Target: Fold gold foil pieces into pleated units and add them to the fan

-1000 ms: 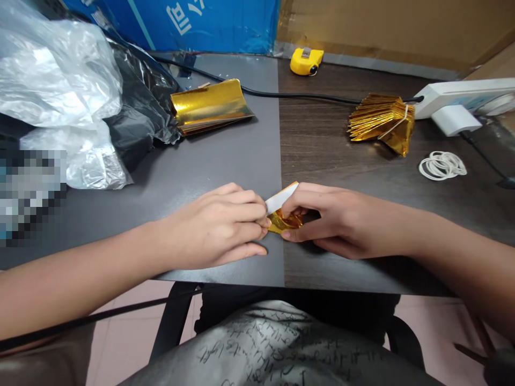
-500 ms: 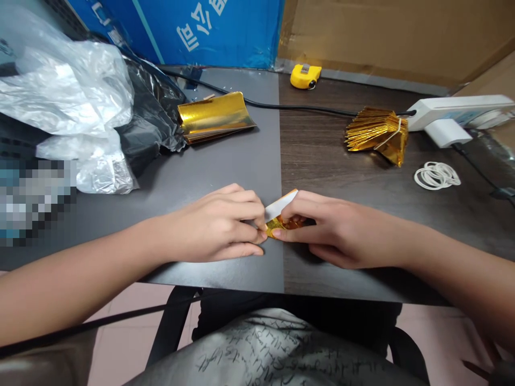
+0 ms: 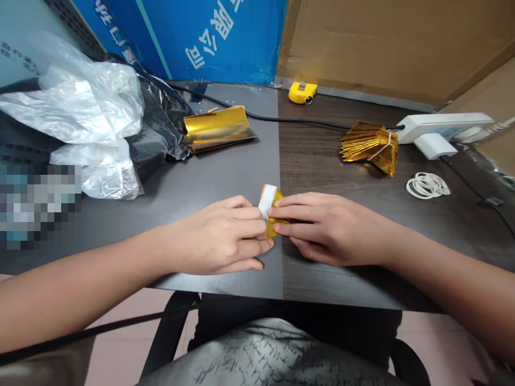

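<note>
A small piece of gold foil paper [image 3: 270, 206] with a white underside is pinched between both hands near the table's front edge. My left hand [image 3: 219, 236] grips it from the left with fingers curled. My right hand [image 3: 325, 228] presses it from the right with fingers held together. Most of the paper is hidden under the fingers. A stack of flat gold sheets [image 3: 217, 127] lies at the back left. A bundle of folded gold pieces [image 3: 370, 146] tied with a rubber band sits at the back right.
Crumpled clear and black plastic bags [image 3: 92, 118] fill the left. White rubber bands [image 3: 427, 185] lie at the right. A white power strip [image 3: 442, 128] and black cable [image 3: 306, 121] run along the back. A yellow tape measure [image 3: 302, 92] sits by the cardboard wall.
The white flap of the paper, earlier slanting to the right, now stands folded up closer to my left hand. Both hands have drawn tighter together. The camera has tilted slightly.
</note>
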Available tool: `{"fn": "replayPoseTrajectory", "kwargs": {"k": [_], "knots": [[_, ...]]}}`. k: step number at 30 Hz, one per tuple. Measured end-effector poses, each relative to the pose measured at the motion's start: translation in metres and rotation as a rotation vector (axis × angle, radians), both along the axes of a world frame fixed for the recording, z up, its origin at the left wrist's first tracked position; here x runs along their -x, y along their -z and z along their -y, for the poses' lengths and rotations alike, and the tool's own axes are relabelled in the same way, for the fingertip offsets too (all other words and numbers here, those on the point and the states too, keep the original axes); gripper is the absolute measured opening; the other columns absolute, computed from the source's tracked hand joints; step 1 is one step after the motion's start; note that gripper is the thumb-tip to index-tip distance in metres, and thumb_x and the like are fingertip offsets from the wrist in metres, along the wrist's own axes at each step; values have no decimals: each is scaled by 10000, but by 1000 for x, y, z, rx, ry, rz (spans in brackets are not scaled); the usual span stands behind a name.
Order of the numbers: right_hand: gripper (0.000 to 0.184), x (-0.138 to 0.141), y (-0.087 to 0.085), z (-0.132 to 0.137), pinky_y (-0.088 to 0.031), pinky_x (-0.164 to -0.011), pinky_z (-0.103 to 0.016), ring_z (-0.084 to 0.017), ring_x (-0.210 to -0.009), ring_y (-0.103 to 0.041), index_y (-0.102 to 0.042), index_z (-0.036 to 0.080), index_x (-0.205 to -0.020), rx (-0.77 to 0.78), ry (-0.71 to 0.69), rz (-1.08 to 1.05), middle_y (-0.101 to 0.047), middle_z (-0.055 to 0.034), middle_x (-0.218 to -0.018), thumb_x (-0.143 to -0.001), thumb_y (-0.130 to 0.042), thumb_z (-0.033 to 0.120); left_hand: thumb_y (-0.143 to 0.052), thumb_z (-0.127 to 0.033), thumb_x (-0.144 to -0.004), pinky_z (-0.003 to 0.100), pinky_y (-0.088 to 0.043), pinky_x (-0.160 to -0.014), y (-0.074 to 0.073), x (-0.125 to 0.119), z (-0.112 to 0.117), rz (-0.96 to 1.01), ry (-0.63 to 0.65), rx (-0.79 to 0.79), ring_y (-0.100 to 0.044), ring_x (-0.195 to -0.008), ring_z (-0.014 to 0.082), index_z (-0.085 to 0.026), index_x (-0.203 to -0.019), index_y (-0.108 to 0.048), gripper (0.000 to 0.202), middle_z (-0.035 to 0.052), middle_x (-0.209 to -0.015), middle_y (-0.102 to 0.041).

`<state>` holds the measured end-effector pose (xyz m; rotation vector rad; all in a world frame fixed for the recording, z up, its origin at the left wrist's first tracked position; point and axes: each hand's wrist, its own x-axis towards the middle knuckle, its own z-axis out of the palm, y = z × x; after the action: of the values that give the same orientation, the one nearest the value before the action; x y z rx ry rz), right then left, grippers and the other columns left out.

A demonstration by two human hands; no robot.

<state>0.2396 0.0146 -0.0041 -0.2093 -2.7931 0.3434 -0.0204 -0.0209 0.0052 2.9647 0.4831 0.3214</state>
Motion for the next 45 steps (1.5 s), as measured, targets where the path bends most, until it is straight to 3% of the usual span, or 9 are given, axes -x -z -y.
{"fn": "replayPoseTrajectory", "kwargs": {"k": [8, 11, 15, 20, 24, 26, 28, 36, 45], "knots": [[161, 9, 16, 1, -533, -1087, -379, -216, -1181, -669, -718, 126, -958, 72, 89, -144, -731, -89, -1181, -987, -581, 205, -509, -386, -994, 281, -452, -905, 3, 3, -3, 25, -40, 72, -641, -1063, 134, -244, -1155, -685, 278, 28, -1098, -730], [167, 8, 17, -1, -516, -1105, -370, -216, -1213, -650, -723, 115, -1017, 101, 77, -129, -724, -94, -1192, -990, -583, 202, -531, -450, -975, 287, -441, -871, 3, 4, -5, 23, -68, 58, -635, -1020, 144, -234, -1086, -708, 301, 31, -1059, -718], [153, 5, 13, -1, -525, -1076, -369, -209, -1219, -632, -709, 131, -1043, 118, 16, -113, -684, -107, -1239, -986, -576, 181, -543, -529, -949, 309, -421, -856, 2, 1, -1, 27, 6, 4, -617, -957, 162, -217, -1057, -711, 371, 27, -959, -705], [131, 7, 7, 3, -524, -1013, -359, -177, -1071, -641, -689, 126, -962, 251, -145, -49, -658, -111, -1101, -989, -575, 186, -503, -642, -920, 337, -424, -817, 3, -8, 13, 10, 107, -12, -581, -884, 171, -206, -992, -711, 488, 43, -901, -678], [276, 12, 6, 12, -525, -931, -348, -180, -946, -604, -653, 133, -820, 350, -245, -38, -617, -97, -953, -1021, -533, 277, -576, -349, -953, 334, -382, -704, 5, -20, 27, 98, 165, -75, -547, -757, 140, -213, -745, -667, 265, 4, -764, -635], [325, 14, 6, 17, -524, -903, -346, -181, -900, -583, -638, 140, -781, 362, -255, -32, -588, -86, -895, -1032, -506, 299, -591, -198, -919, 335, -345, -649, 6, -24, 31, 156, 158, -88, -515, -689, 131, -214, -637, -608, 283, -16, -685, -599], [343, 15, 6, 18, -524, -896, -346, -178, -870, -576, -636, 143, -765, 344, -242, -28, -573, -78, -863, -1033, -503, 311, -580, -194, -922, 332, -336, -630, 6, -24, 31, 191, 149, -88, -501, -667, 126, -213, -614, -590, 309, -20, -657, -589], [198, 7, 9, 6, -543, -965, -338, -166, -980, -653, -706, 157, -960, 90, -37, -76, -669, -78, -1052, -1016, -542, 251, -530, -300, -981, 256, -420, -837, 10, -11, 6, 170, -69, 246, -573, -866, 111, -225, -909, -712, 210, 4, -897, -680], [215, 6, 2, 4, -460, -1139, -390, -167, -1017, -662, -739, 152, -985, 137, -149, -39, -683, -52, -941, -1009, -528, 186, -559, -366, -968, 283, -292, -817, 5, -12, 9, 81, -225, 422, -538, -929, 117, -257, -913, -698, 185, -33, -946, -664]]}}
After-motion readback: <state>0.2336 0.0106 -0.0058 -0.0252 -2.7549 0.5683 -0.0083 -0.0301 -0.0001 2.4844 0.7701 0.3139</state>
